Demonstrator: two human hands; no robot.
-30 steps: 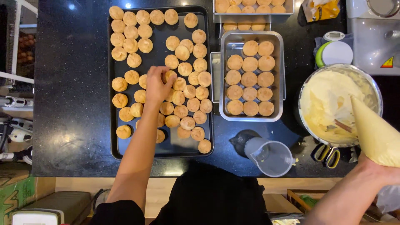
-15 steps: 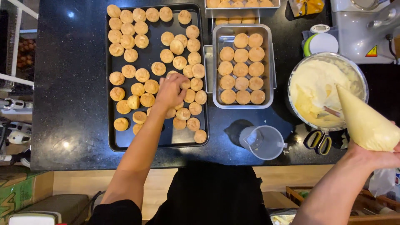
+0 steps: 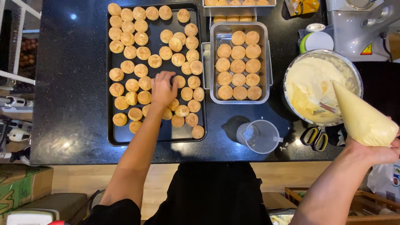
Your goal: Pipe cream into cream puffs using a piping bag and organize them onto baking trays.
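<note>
Reaching for puffs, piping bag ready

My left hand (image 3: 163, 89) spreads over puffs (image 3: 143, 97) mid-tray (image 3: 114, 135); my right hand (image 3: 373, 150) grips the soft piping bag (image 3: 364, 118) off the bench's right edge. Light, fragile shells: pinch the sides gently.

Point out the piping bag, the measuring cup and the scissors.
piping bag (image 3: 364, 118): head view, middle of the filled cone.
measuring cup (image 3: 261, 136): head view, clear inside.
scissors (image 3: 315, 138): head view, handles.

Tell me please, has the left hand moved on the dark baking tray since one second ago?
Yes. The left hand now lies nearer the dark baking tray's near edge and centre, over lower puffs.
</note>
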